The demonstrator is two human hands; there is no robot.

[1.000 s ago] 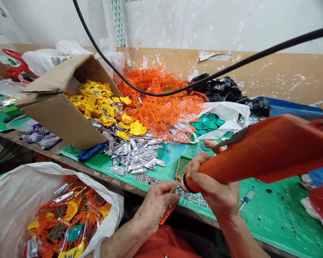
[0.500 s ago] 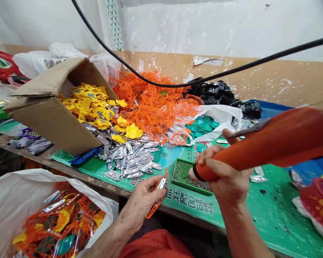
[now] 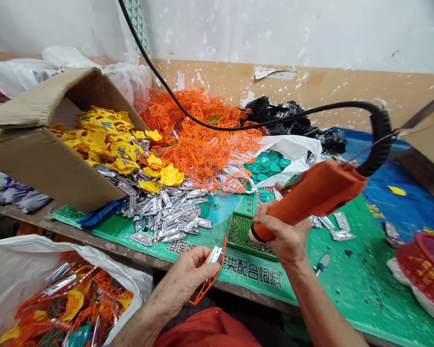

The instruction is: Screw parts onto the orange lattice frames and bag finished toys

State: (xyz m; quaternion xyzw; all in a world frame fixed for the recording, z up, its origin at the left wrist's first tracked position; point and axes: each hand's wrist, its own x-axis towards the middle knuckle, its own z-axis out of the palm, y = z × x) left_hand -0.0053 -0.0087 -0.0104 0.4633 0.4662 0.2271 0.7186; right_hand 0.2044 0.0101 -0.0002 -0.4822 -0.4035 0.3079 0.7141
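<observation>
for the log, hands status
Left hand holding orange lattice piece with silver strip; right hand on orange corded tool; green perforated tray beside tool

The left hand [image 3: 190,277] curls with thumb and fingers pinched together, while the right hand [image 3: 284,236] wraps closed further forward, the bare left forearm [image 3: 139,325] and right forearm [image 3: 320,303] angling inward from below.

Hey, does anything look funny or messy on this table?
Yes! The cardboard box is lying tipped on its side, and yellow plastic pieces spill out of its open end onto a heap of silver pieces. It looks odd because boxes usually stand upright, so this one may have fallen over.
</observation>
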